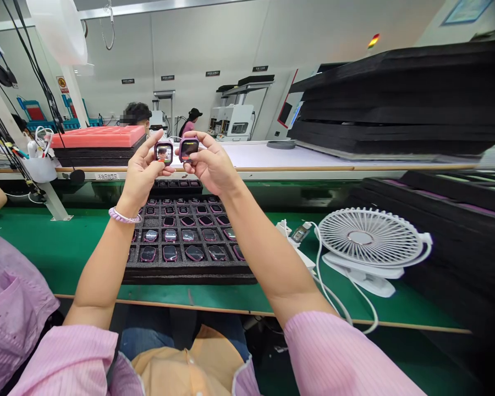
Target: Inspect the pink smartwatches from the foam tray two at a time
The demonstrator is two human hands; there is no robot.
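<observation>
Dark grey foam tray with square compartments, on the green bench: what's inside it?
In the tray, rows of glossy, dark, purple-edged watch-like pieces show. The left forearm and right forearm cover parts of its sides; what lies behind them cannot be seen.

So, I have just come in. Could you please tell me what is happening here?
The left hand of a person in pink sleeves holds up a small watch-like piece, and the right hand holds a second piece beside it. Both are raised off the dark compartment tray, where rows of similar pieces lie. The tray is on a green bench, with a white fan to its right.
</observation>
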